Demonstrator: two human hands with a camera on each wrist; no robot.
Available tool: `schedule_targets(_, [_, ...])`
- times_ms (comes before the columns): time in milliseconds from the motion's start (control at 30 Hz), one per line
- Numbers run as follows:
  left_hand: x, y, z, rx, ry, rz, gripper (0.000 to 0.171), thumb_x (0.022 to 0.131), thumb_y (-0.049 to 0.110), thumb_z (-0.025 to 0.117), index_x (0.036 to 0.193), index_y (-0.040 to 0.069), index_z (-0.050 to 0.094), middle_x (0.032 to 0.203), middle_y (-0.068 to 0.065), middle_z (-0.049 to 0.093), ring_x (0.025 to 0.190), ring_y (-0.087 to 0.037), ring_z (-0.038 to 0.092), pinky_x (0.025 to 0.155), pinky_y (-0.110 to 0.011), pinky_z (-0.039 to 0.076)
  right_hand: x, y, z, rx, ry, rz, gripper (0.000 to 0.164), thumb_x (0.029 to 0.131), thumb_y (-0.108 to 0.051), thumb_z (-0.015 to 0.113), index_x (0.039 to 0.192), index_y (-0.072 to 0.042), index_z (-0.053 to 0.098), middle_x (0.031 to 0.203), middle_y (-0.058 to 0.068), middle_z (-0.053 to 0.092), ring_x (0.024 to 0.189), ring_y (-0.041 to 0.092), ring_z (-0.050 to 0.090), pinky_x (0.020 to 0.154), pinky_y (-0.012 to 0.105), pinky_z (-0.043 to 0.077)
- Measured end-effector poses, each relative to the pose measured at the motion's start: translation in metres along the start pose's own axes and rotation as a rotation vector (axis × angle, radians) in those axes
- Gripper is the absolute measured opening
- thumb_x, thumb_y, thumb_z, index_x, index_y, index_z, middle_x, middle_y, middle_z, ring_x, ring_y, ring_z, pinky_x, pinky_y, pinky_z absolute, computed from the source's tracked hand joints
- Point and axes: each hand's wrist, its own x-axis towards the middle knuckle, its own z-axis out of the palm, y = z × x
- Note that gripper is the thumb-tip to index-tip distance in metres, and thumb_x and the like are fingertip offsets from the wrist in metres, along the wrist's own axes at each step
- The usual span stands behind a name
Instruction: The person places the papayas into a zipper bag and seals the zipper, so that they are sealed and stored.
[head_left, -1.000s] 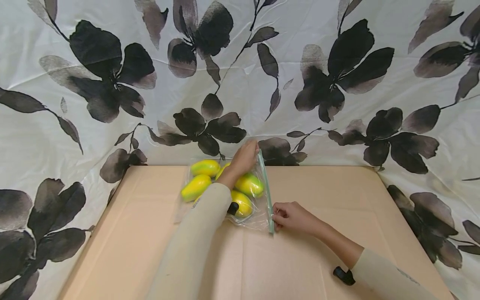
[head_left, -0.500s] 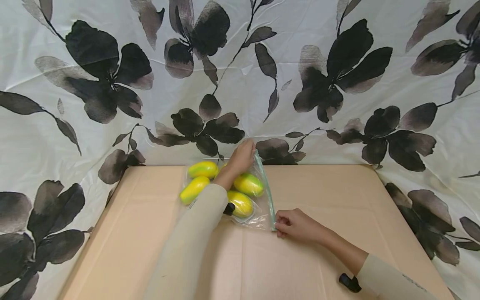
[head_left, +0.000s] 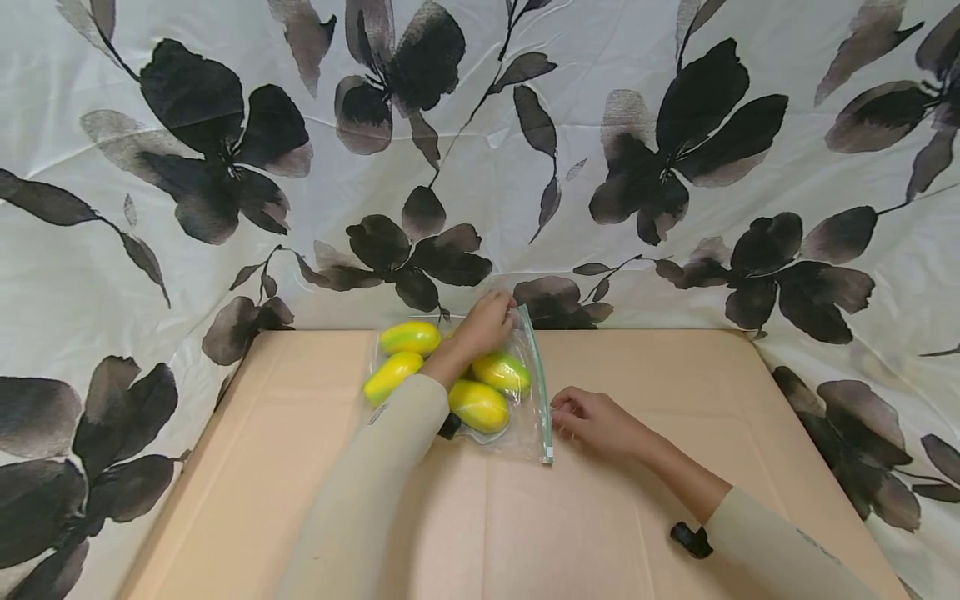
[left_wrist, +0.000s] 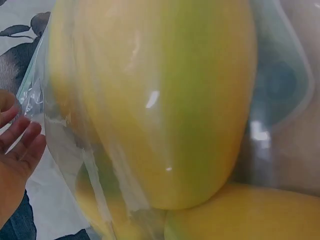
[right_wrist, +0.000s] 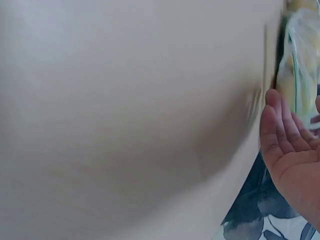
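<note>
A clear zip bag [head_left: 536,429] with a green closure strip [head_left: 537,375] lies at the back of the board, holding several yellow-green mangoes [head_left: 478,406]. A small white slider [head_left: 548,453] shows at the strip's near end. My left hand [head_left: 486,323] reaches across the bag to the strip's far end; in the left wrist view its fingers [left_wrist: 31,142] are loosely bent beside the plastic, pinching nothing. Just right of the strip is my right hand [head_left: 596,421], fingers relaxed and apart from the bag. One mango [left_wrist: 170,100] fills most of the left wrist view.
A light tan board [head_left: 660,375] serves as the work surface, its far edge just behind the bag. White cloth with dark flowers [head_left: 525,192] hangs behind and spreads along both sides. Black wrist cameras [head_left: 691,540] sit at the sleeves.
My right hand has let go of the strip's near end and moved slightly up, away from it. The left hand has lowered a little and loosened at the far end.
</note>
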Motion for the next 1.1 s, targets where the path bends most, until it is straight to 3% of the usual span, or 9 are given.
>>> schedule_targets(200, [-0.009, 0.000, -0.001, 0.020, -0.038, 0.018, 0.033, 0.105, 0.017, 0.055, 0.135, 0.003, 0.060, 0.136, -0.013, 0.055, 0.129, -0.028, 0.054, 0.115, -0.041, 0.044, 0.029, -0.001, -0.015, 0.001, 0.060, 0.047, 0.045, 0.106, -0.031, 0.059, 0.141, -0.003, 0.053, 0.114, 0.008, 0.074, 0.091, 0.020, 0.073, 0.075, 0.032, 0.060])
schedule_targets(367, [-0.023, -0.003, -0.003, 0.031, -0.006, 0.036, 0.035, 0.105, 0.018, 0.058, 0.137, 0.004, 0.059, 0.134, -0.011, 0.055, 0.128, -0.027, 0.054, 0.115, -0.041, 0.044, 0.049, -0.004, -0.017, 0.018, 0.050, 0.052, 0.053, 0.106, -0.033, 0.057, 0.147, -0.001, 0.047, 0.119, 0.013, 0.074, 0.092, 0.019, 0.074, 0.077, 0.033, 0.061])
schedule_targets(600, [-0.055, -0.007, -0.010, 0.023, -0.013, 0.004, 0.044, 0.105, 0.025, 0.055, 0.146, 0.010, 0.053, 0.147, -0.009, 0.050, 0.137, -0.027, 0.050, 0.118, -0.046, 0.042, 0.064, -0.005, -0.005, 0.014, 0.041, 0.046, 0.054, 0.106, -0.027, 0.056, 0.151, -0.002, 0.039, 0.110, 0.011, 0.076, 0.077, 0.014, 0.068, 0.071, 0.028, 0.056])
schedule_targets(733, [-0.079, -0.014, -0.018, 0.028, 0.022, -0.044, 0.050, 0.104, 0.029, 0.059, 0.150, 0.011, 0.048, 0.150, -0.011, 0.049, 0.140, -0.031, 0.049, 0.118, -0.049, 0.041, 0.065, -0.009, -0.001, 0.025, 0.060, 0.038, 0.053, 0.106, -0.022, 0.057, 0.152, -0.006, 0.037, 0.102, 0.008, 0.076, 0.072, 0.015, 0.066, 0.067, 0.028, 0.054])
schedule_targets(933, [-0.122, -0.043, -0.034, 0.011, 0.128, -0.137, 0.055, 0.103, 0.029, 0.061, 0.150, 0.004, 0.046, 0.151, -0.018, 0.047, 0.144, -0.037, 0.044, 0.121, -0.054, 0.035, 0.064, -0.014, 0.005, -0.009, 0.096, 0.022, 0.052, 0.106, -0.017, 0.057, 0.154, -0.012, 0.038, 0.092, 0.007, 0.072, 0.065, 0.015, 0.059, 0.061, 0.028, 0.051])
schedule_targets(1100, [-0.154, -0.080, -0.048, -0.042, 0.180, -0.217, 0.068, 0.102, 0.034, 0.061, 0.155, 0.000, 0.036, 0.160, -0.025, 0.036, 0.150, -0.044, 0.033, 0.123, -0.060, 0.027, 0.063, -0.016, 0.008, -0.045, 0.121, 0.024, 0.052, 0.106, -0.013, 0.057, 0.155, -0.015, 0.039, 0.103, 0.013, 0.075, 0.063, 0.015, 0.058, 0.058, 0.027, 0.048])
